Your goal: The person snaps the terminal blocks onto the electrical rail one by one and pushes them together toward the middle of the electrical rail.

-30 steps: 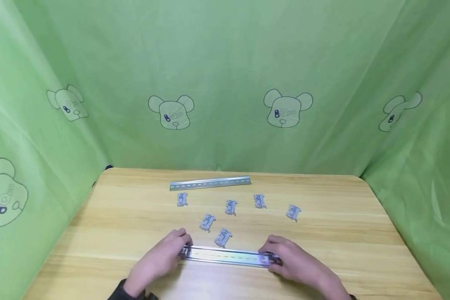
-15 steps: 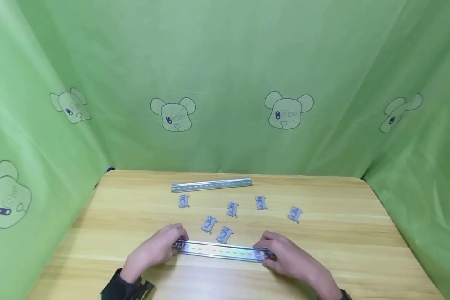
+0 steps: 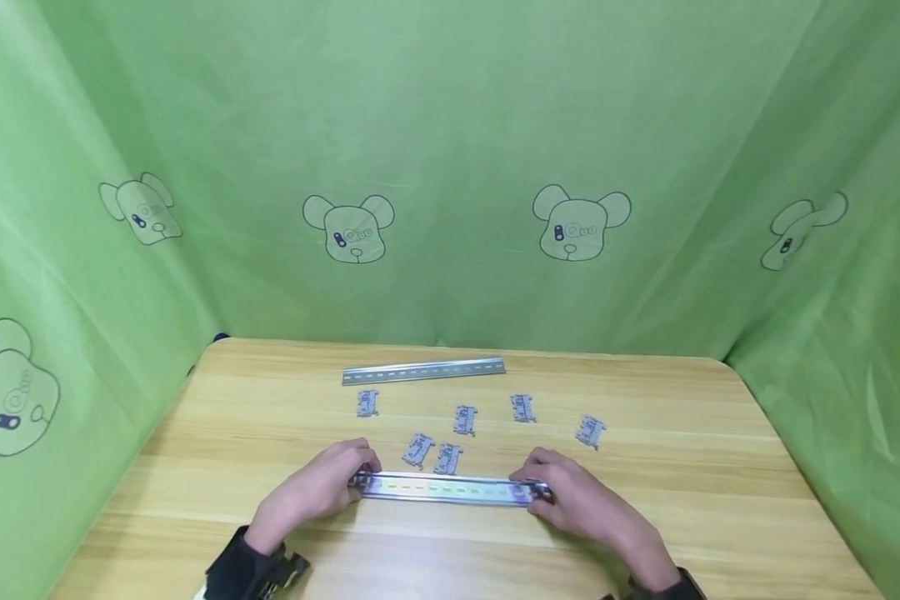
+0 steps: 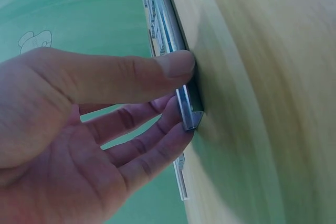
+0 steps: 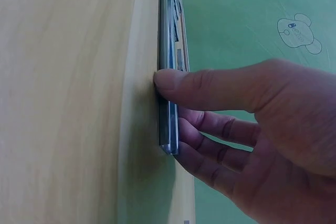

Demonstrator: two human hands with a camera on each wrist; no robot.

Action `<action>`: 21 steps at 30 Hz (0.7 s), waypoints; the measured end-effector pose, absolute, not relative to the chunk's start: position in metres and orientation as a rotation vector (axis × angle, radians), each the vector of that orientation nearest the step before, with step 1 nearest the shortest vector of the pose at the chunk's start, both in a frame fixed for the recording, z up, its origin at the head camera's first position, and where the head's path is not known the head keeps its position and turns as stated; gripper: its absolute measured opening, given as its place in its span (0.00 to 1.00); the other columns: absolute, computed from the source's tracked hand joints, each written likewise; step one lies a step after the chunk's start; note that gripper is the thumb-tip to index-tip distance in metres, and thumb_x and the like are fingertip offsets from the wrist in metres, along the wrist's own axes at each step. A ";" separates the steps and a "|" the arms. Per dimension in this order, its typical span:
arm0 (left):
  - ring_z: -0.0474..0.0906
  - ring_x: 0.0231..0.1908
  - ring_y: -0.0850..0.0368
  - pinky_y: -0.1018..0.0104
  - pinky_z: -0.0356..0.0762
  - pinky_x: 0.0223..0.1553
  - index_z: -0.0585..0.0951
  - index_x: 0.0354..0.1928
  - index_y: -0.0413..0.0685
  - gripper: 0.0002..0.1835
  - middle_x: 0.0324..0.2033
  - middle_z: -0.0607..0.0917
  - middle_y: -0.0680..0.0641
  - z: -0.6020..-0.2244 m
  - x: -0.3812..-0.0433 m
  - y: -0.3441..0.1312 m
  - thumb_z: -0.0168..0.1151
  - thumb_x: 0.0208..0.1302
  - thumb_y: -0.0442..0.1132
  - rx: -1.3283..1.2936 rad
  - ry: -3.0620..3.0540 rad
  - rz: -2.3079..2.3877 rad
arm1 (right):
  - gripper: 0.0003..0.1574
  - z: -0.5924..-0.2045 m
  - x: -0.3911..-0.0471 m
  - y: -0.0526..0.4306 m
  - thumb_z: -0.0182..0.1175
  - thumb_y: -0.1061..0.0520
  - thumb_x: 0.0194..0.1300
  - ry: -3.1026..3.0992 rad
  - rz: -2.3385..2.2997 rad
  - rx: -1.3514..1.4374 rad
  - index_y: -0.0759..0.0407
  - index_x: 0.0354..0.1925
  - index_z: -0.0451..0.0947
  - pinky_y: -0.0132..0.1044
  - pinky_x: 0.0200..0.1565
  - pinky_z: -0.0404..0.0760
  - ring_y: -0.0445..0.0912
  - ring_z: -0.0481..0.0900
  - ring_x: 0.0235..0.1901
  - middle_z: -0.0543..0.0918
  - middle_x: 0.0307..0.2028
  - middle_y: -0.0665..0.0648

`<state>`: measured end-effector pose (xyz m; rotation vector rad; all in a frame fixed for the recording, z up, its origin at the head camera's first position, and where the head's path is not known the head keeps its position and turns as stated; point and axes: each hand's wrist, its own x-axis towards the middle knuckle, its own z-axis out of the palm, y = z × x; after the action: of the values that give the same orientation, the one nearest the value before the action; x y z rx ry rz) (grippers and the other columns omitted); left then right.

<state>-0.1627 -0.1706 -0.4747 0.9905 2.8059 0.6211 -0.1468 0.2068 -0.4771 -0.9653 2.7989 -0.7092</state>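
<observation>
Metal rail (image 3: 450, 489), a long slotted strip, lies nearly level across the lower middle of the head view, shiny with a bit of a rainbow sheen. Can't tell if it's flat on the wood or held a touch above it. Both ends are taken. The left grip (image 3: 322, 483), a bare hand, is closed down to the rail's thickness and pinches the left end, thumb on the near side, fingers on the far side. The right grip (image 3: 572, 493) does the same on the right end, also thumb near and fingers far. Both wrist views back that up, and each shows a short bit of rail end poking past the thumb.

Just beyond the rail there are six little grey clips. Two are closest, one clip (image 3: 418, 449) and its neighbour (image 3: 447, 459), the latter right up against the rail's far edge in the frame, though I can't say if they touch. The other four make a loose row behind those, around the middle of the frame and a bit right.

Further up is a second strip (image 3: 423, 372), slotted too, tilted slightly up to the right near the back edge of the light wood bench (image 3: 682, 467). Green cloth (image 3: 450, 108) with cartoon animal heads fills the upper frame and both sides.
</observation>
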 end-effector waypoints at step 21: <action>0.80 0.41 0.53 0.58 0.84 0.46 0.84 0.42 0.41 0.19 0.39 0.83 0.48 -0.482 -0.163 -0.171 0.74 0.43 0.27 0.990 2.802 0.674 | 0.23 -0.482 -0.149 0.209 0.70 0.58 0.54 2.806 -0.728 -0.918 0.55 0.51 0.84 0.37 0.40 0.85 0.41 0.77 0.38 0.79 0.42 0.48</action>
<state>-0.1626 -0.1712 -0.4818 0.9895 2.8017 0.6741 -0.1488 0.2094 -0.4819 -0.9181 2.8059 -0.7276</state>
